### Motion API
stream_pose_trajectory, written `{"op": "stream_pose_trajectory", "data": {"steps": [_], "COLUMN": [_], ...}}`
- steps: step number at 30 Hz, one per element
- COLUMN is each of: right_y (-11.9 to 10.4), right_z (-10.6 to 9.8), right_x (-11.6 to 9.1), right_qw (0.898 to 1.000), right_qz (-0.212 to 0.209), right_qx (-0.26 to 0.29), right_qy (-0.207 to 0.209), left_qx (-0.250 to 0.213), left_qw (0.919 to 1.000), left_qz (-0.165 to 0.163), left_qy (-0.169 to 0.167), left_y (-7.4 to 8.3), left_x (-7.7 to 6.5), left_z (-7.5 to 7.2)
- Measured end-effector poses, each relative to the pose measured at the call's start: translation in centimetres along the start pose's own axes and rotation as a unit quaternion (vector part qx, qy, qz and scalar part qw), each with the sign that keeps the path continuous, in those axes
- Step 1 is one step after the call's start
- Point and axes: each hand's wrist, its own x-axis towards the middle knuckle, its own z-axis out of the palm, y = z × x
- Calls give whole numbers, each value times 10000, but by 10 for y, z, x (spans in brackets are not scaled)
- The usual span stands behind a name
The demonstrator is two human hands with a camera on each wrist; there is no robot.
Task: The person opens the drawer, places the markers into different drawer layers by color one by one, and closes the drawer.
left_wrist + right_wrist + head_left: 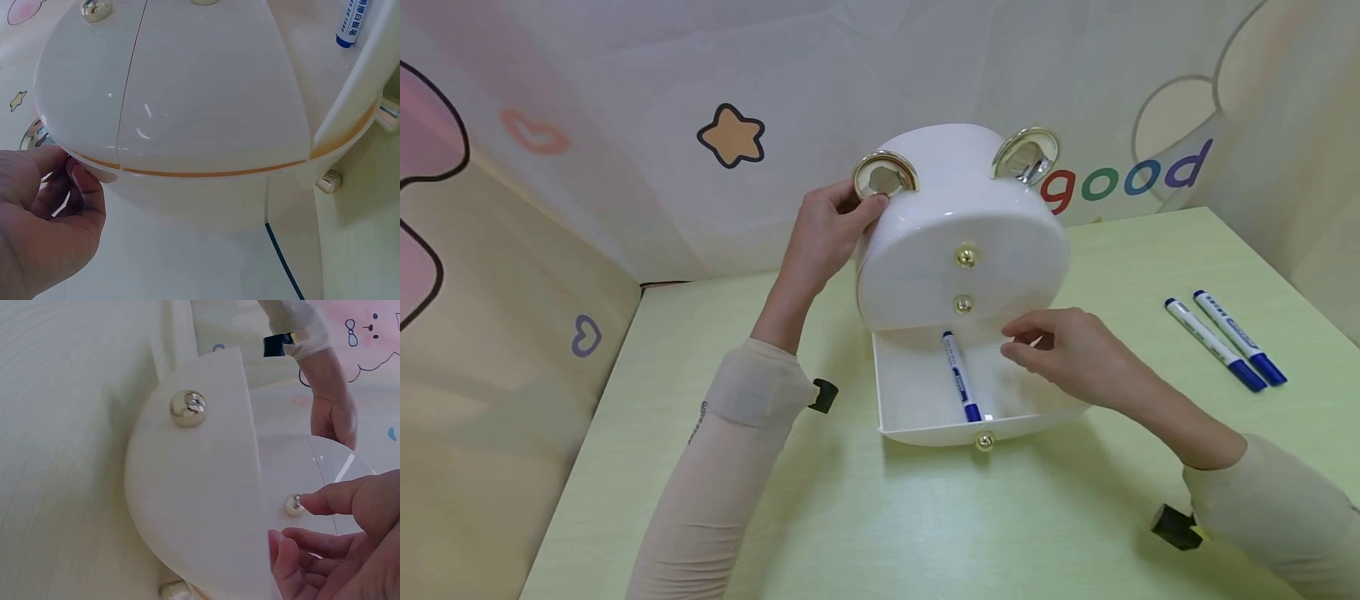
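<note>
A white, rounded drawer box (925, 258) with gold ears and round gold knobs stands on the table. Its bottom drawer (906, 387) is pulled out, and a blue-capped white marker (959, 375) lies inside. My left hand (826, 232) holds the box at its left gold ear (880, 175), thumb in front; in the left wrist view the fingertips are partly hidden behind the box edge. Above the right part of the drawer hovers my right hand (1075, 354), holding nothing, with thumb and fingers loosely bent and apart. The drawer's gold knob (188, 408) shows in the right wrist view.
Two more blue-capped markers, one left (1213, 343) and one right (1240, 337), lie side by side on the light green table (850, 533) at the right. A printed cloth backdrop (805, 75) rises behind the box.
</note>
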Motion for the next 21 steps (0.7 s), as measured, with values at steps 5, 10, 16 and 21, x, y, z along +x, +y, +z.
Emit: {"op": "stream_pose_trajectory", "data": {"steps": [5,10,16,21], "right_y": [5,11,16,22], "right_z": [-12,-23,-38,-51], "right_x": [-3,-8,-14,-19], "right_qw": [9999,9997,9991,9986], "right_qz": [88,201,366,458], "right_qx": [-27,-72,-173,-210], "right_qy": [77,92,154,168], "left_qx": [-12,-47,-56,-43], "left_qw": [10000,10000,10000,10000], "left_qz": [-4,19,30,25], "left_qy": [-2,-2,-29,-40], "left_y": [0,-1,-1,0], "left_x": [0,0,-1,0], "left_z": [1,1,1,1]}}
